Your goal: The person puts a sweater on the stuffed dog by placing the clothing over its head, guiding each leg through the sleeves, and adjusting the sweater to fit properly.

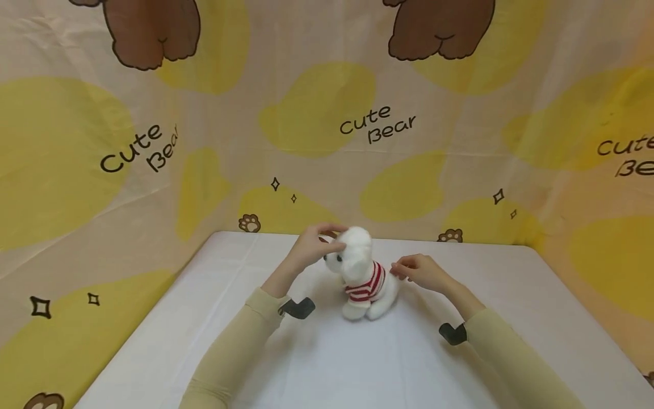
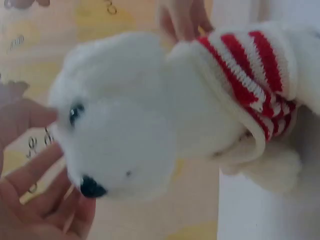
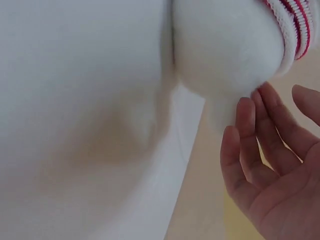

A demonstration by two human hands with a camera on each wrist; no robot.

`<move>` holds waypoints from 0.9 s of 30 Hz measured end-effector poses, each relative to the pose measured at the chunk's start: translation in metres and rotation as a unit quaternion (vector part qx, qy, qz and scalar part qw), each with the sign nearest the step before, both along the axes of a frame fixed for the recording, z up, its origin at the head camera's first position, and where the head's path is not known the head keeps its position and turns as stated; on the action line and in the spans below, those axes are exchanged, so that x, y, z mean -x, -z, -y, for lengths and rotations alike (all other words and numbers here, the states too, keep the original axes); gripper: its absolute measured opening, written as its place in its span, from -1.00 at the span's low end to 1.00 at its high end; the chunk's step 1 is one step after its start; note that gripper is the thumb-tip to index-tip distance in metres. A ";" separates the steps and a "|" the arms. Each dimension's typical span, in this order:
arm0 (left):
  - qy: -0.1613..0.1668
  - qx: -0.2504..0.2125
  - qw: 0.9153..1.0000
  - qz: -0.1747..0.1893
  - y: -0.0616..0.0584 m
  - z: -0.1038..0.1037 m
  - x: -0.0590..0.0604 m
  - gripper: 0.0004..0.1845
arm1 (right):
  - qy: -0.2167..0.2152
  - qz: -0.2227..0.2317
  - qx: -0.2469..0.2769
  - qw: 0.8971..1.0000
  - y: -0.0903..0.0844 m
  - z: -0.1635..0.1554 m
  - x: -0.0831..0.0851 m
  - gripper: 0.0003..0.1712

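Item: plush toy dog [image 1: 364,272], white, in a red-and-white striped knitted jumper [image 1: 369,286], sitting upright on its haunches on the white tabletop [image 1: 214,341], near the far edge and about midway between the left and right edges, muzzle turned toward the left edge. Left hand [image 1: 311,247]: at the toy's head, fingers curved around the face and crown; the left wrist view shows the fingers [image 2: 37,200] lying relaxed beside the muzzle and black nose [image 2: 91,188], touching or just beside the fur, no firm grip evident. Right hand [image 1: 420,271]: released, fingers loosely extended just behind the toy's back; the right wrist view shows the fingertips [image 3: 245,117] at the rump, contact uncertain. Condition: the toy stands on its own and appears settled; handling looks near complete or only lightly begun, with both hands close and nothing lifted. Surround: yellow cartoon-bear backdrop [image 1: 327,113] behind the tabletop's far edge
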State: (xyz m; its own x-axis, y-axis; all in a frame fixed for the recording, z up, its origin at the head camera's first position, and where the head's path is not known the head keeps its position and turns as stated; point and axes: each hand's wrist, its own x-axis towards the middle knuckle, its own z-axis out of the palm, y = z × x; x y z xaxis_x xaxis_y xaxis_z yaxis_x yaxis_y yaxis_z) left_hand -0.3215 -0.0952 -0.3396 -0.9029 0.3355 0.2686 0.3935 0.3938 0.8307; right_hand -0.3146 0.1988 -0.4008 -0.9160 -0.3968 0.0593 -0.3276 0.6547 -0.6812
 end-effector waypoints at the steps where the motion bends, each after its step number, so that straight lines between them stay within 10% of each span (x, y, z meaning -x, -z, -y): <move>1: 0.013 -0.006 1.000 0.008 0.001 0.002 0.005 -0.62 | 0.003 -0.004 -0.003 1.000 0.001 0.000 -0.003 -0.68; 9: 0.061 -0.032 0.997 0.042 0.009 0.007 0.027 -0.63 | 0.025 -0.021 0.008 0.999 0.005 0.003 -0.023 -0.73; 27: 0.047 0.107 0.991 -0.071 -0.005 -0.020 0.005 -0.34 | 0.173 0.079 0.072 0.979 -0.007 0.039 -0.031 -0.72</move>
State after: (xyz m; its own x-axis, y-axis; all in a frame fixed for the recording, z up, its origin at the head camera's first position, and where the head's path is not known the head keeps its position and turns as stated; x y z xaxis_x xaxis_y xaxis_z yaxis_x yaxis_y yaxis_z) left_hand -0.3262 -0.0752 -0.3348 -0.8225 0.4802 0.3047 0.5446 0.5107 0.6653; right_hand -0.2837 0.1600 -0.3938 -0.9964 -0.0594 -0.0612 0.0132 0.6008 -0.7993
